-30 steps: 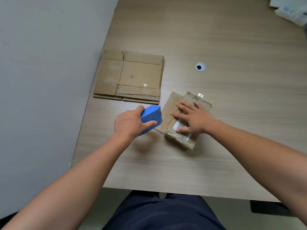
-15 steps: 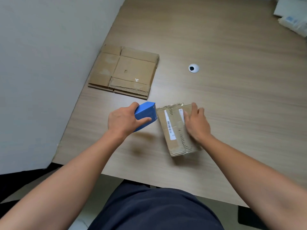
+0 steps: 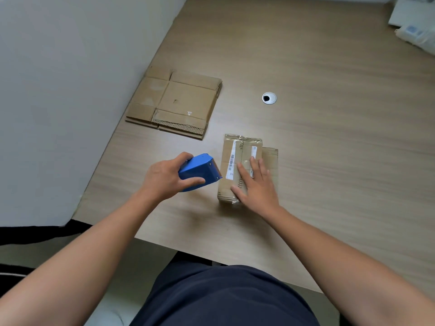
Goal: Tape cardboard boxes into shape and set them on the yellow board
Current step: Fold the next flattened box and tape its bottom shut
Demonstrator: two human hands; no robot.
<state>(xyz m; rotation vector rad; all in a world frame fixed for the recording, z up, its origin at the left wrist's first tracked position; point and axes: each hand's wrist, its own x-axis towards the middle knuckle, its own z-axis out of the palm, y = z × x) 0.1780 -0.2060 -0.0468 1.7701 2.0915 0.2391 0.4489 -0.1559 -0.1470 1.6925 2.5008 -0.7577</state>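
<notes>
Head view: our left hand (image 3: 164, 178) grips a blue tape dispenser (image 3: 200, 171) just beside the small cardboard box (image 3: 244, 149) on the table (image 3: 341, 149). Our right hand (image 3: 257, 188) lies flat on the box's taped top. Flattened cardboard boxes (image 3: 186, 100) remain untaped; we see no yellow board.

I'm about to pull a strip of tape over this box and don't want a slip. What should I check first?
1. Box pinned: ok, the right hand lies flat on the box.
2. Dispenser held: ok, the left hand grips the blue tape dispenser.
3. Blade aimed: ok, its toothed edge faces the box, just short of it.
4. Tape end free: cannot tell.
5. Top seam closed: cannot tell, the right hand covers part of it.
6. Yellow board ready: cannot tell, out of view.
</notes>
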